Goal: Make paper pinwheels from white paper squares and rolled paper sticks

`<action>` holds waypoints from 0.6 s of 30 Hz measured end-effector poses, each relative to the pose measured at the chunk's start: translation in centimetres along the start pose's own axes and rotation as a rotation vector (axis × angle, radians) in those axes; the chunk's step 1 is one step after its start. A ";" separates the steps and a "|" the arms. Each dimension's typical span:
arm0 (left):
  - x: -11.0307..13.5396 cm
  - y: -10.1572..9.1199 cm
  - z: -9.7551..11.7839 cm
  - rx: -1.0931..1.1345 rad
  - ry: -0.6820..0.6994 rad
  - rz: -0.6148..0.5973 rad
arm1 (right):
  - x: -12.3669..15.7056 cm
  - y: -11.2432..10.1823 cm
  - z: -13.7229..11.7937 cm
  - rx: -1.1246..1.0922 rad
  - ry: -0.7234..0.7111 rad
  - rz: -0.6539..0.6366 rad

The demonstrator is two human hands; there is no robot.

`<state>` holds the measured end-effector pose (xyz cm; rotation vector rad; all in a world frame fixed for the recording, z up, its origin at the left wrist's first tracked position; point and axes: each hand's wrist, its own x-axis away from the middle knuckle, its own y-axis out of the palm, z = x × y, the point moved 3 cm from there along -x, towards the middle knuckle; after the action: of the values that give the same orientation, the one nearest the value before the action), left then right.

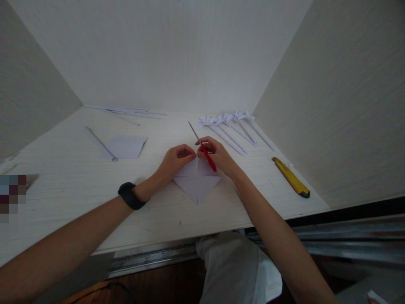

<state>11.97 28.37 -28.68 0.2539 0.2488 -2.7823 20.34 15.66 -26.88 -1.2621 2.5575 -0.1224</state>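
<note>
A creased square of white paper (198,188) lies cornerwise in front of me on the white tabletop, one corner toward me. My left hand (177,159) is closed, thumb and fingers pinching the paper at its far corner. Closed too, my right hand (220,155) holds red-handled scissors (209,158), their blades pointing away and to the left. Its fingertips meet the same far corner, close to the left fingertips. The hands hide that corner, and a vertical crease and a horizontal one show on the paper.
Several paper pinwheel-like pieces on sticks (237,122) lie at the back right. A yellow utility knife (291,178) rests near the right wall. Rolled paper sticks (126,112) are at the back left. Nearer, a single stick (100,142) lies over more paper (129,146).
</note>
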 end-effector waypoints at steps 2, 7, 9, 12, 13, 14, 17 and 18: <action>0.0 -0.1 0.0 0.009 -0.001 0.016 | 0.0 0.0 0.0 -0.011 0.007 0.003; 0.0 -0.2 -0.2 -0.048 0.042 0.013 | -0.1 0.1 0.1 -0.017 0.012 0.000; 0.0 -0.3 -0.3 -0.109 0.066 0.011 | -0.2 0.2 0.2 -0.011 0.008 0.006; 0.0 -0.4 -0.3 -0.208 0.106 0.023 | -0.1 0.3 0.2 0.006 -0.011 0.023; 0.1 -0.4 -0.2 -0.234 0.117 0.028 | -0.1 0.3 0.2 0.017 -0.021 0.031; 0.2 -0.5 -0.2 -0.253 0.125 0.035 | -0.1 0.4 0.1 0.029 -0.033 0.039; 0.3 -0.5 0.0 -0.282 0.128 0.049 | -0.1 0.5 0.0 0.061 -0.069 0.062; 0.4 -0.4 0.1 -0.282 0.127 0.050 | -0.1 0.5 0.1 0.066 -0.078 0.067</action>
<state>11.48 28.65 -28.64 0.3605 0.6499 -2.6425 20.03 16.03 -27.02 -1.1333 2.5051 -0.1398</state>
